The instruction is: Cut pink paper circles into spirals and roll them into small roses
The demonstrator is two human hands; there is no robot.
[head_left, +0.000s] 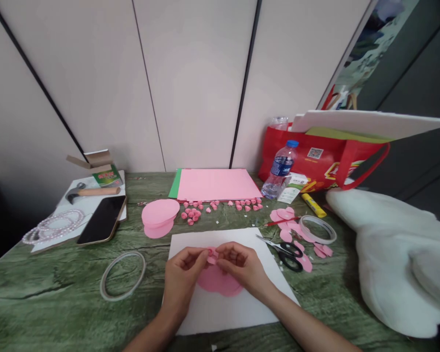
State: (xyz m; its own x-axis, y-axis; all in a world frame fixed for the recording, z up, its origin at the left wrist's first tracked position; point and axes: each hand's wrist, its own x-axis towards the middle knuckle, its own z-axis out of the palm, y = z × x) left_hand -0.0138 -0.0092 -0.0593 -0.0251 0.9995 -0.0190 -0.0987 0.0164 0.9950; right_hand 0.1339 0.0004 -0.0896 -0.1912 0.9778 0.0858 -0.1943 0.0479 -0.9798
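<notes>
Between the fingertips of both hands is a small pink paper piece (212, 256), partly curled into a roll at its left end. My left hand (185, 271) pinches the rolled end. My right hand (242, 264) is closed on the other side of the same piece, its fingers bent. Just below the hands, a larger pink paper shape (220, 283) with rounded edges lies on a white board (194, 313). Behind the board sit several small rolled pink paper roses (191, 215). Black-handled scissors (289, 252) rest by the board's right edge.
Rolls of tape (103, 283) lie left and right. Pink paper discs (159, 212), a phone (102, 220), a hammer (95, 191) and beads (55, 227) are at left. A bottle (278, 171), glue stick (314, 205), red bag (315, 159) and white plush (396, 259) stand right.
</notes>
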